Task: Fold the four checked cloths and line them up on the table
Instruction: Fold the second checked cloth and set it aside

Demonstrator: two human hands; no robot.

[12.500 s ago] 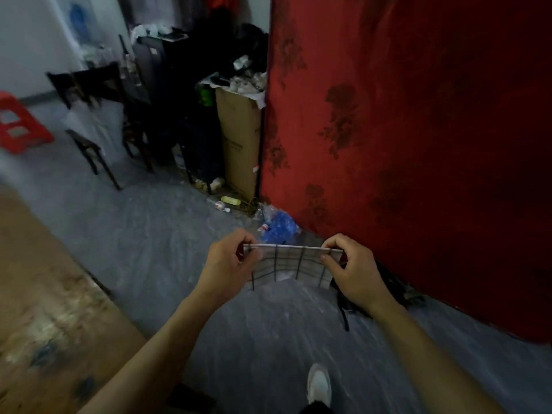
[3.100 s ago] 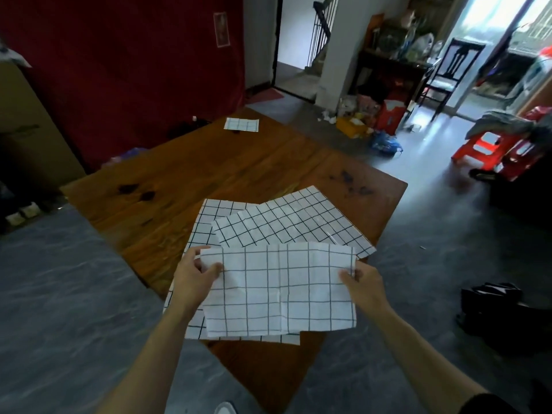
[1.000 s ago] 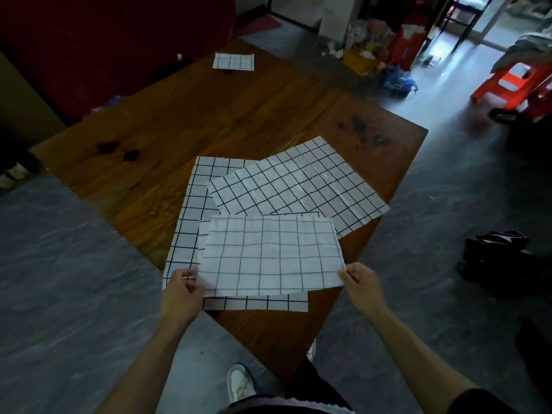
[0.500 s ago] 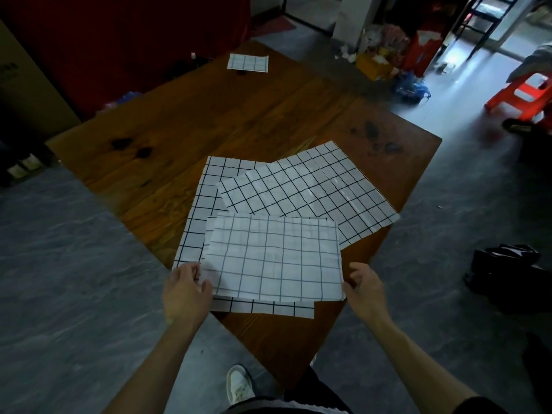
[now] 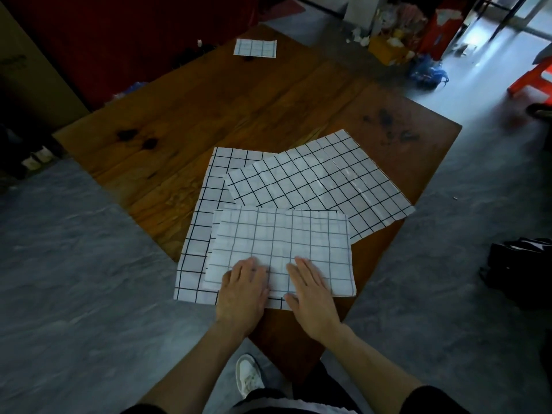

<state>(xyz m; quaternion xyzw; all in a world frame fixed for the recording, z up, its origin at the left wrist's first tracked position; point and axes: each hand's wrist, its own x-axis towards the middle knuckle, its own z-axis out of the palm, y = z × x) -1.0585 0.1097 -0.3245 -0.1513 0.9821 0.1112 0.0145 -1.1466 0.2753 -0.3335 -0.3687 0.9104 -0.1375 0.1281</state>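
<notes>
Both hands down flat on the nearest checked cloth (image 5: 280, 249), at the near corner of the wooden table (image 5: 239, 109). Left hand (image 5: 243, 289) palm-down, fingers straight and close together, pressing the cloth's near edge left of centre. Right hand (image 5: 310, 294) beside it, just apart, fingers straight and slightly spread, pressing the same edge. No pinching, no curling round anything: two open palms on fabric.

Top cloth folded once by the look of it, a second layer peeking out along its left side; faint grey grid, lying square to the viewer. Underneath, on the left, a larger unfolded cloth (image 5: 198, 234) with bold black lines, its near-left corner reaching the table edge. Behind and to the right, another unfolded cloth (image 5: 322, 180), turned at an angle, overlapping the left one and tucked partly under the pressed one, its right corner at the table's right edge.

Far across the table, well apart from the pile, a small folded cloth (image 5: 254, 48) lying flat near the far edge.

Dark stains on the wood (image 5: 391, 127) toward the right corner, two dark knots on the left. Grey floor (image 5: 74, 279) all round. White shoe (image 5: 248, 375) below the table corner. Red wall (image 5: 134, 31) beyond the table, black bag (image 5: 519, 270) on the floor at right, red stool (image 5: 534, 79) at far right.
</notes>
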